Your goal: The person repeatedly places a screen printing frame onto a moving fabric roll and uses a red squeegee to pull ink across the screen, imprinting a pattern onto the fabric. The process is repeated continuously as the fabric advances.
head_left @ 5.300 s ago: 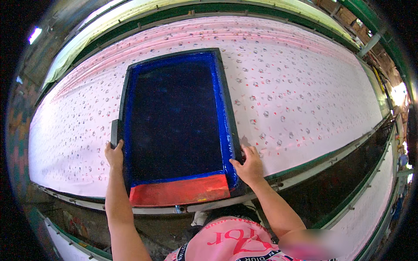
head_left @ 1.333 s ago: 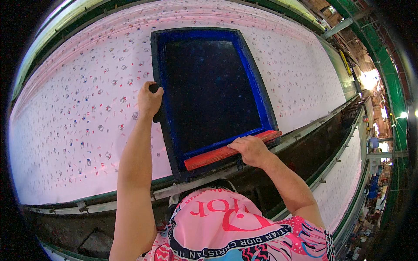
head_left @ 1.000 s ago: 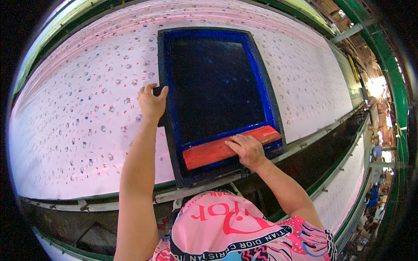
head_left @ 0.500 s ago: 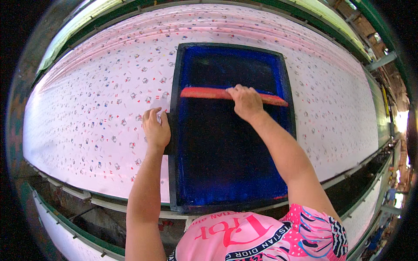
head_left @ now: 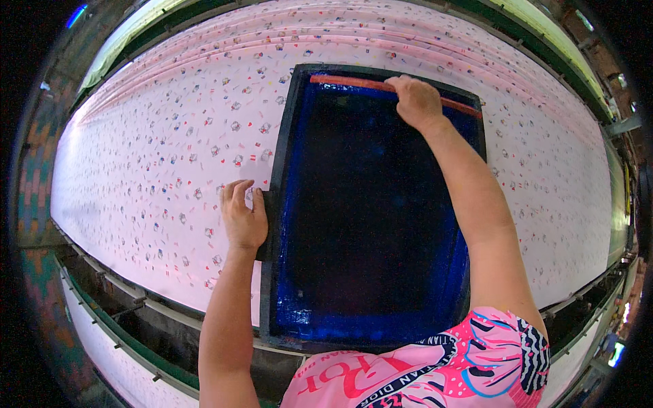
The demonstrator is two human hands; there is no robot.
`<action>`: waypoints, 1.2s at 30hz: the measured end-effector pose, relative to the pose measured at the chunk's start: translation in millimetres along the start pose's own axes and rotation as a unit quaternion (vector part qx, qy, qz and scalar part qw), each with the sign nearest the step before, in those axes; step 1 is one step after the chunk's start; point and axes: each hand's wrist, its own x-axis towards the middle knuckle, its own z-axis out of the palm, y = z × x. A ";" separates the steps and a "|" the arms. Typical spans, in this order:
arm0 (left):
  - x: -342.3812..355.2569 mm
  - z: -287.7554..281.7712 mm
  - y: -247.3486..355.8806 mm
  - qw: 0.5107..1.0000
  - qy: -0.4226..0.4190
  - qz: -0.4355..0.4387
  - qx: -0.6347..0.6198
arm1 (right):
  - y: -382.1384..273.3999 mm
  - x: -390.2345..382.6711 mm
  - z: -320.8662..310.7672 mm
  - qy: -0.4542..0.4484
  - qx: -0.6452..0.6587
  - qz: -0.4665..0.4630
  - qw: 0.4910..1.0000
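Note:
A dark screen-printing frame [head_left: 371, 211] coated with blue ink lies on white fabric [head_left: 163, 204] printed with small figures. My right hand [head_left: 418, 102] grips a long red squeegee [head_left: 343, 83] at the frame's far end, arm stretched over the screen. Beside the frame's left side, my left hand [head_left: 243, 214] is open, fingers apart and loosely bent, next to a dark block handle [head_left: 265, 238]; whether it touches the handle is hard to tell.
Pink creases run across the back of the fabric. Metal rails [head_left: 115, 279] edge the long table at the front. Another fabric-covered table [head_left: 102, 340] shows at lower left, and pale yellow-green cloth [head_left: 122, 34] lies beyond a green beam at the back.
The squeegee has travelled in my right hand from the screen's near edge to its far end. My left fingers have loosened beside the handle. The whole view has also shifted.

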 end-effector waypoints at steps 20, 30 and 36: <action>1.8 1.9 -3.9 0.999 -0.001 0.041 -0.007 | -6.8 -39.1 -33.2 -0.136 -0.023 -0.052 0.989; 5.6 9.5 -21.5 0.998 -0.002 0.044 -0.051 | -106.3 -221.5 -71.7 -0.165 0.020 -0.047 0.985; 3.7 16.1 -22.5 0.995 -0.008 -0.021 -0.096 | -166.7 -329.9 -87.9 -0.150 0.027 -0.037 0.988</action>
